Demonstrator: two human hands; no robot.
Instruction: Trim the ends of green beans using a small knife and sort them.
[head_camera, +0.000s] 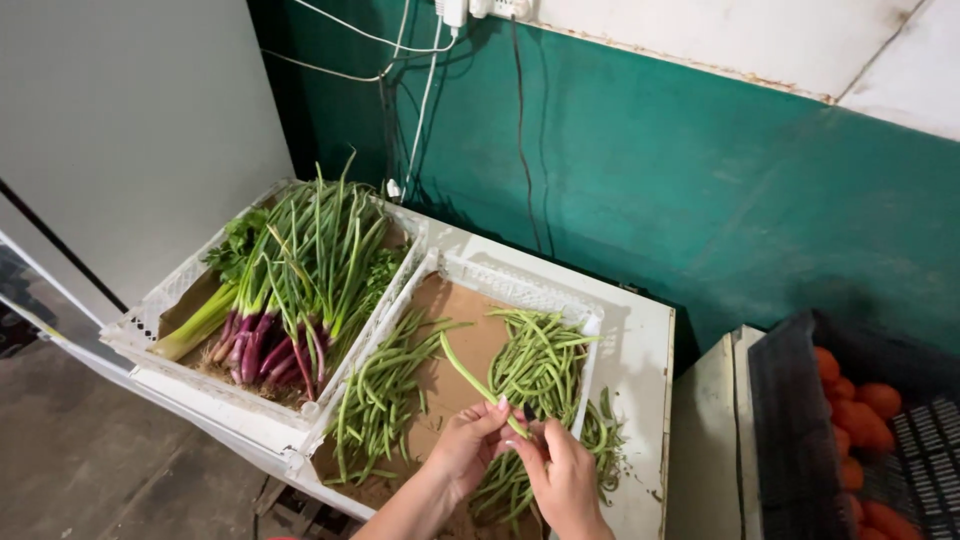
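Green bean (468, 372) is pinched at its near end between both hands over the bean crate (520, 285), left hand (465, 445) and right hand (562, 478) both closed on it, long axis running up-left away from the grip.

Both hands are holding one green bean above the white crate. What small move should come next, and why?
Probably set it down on the left pile of green beans. The left hand and right hand pinch the lower end of one long green bean over the bare brown cardboard lining of the white plastic crate, between two piles.
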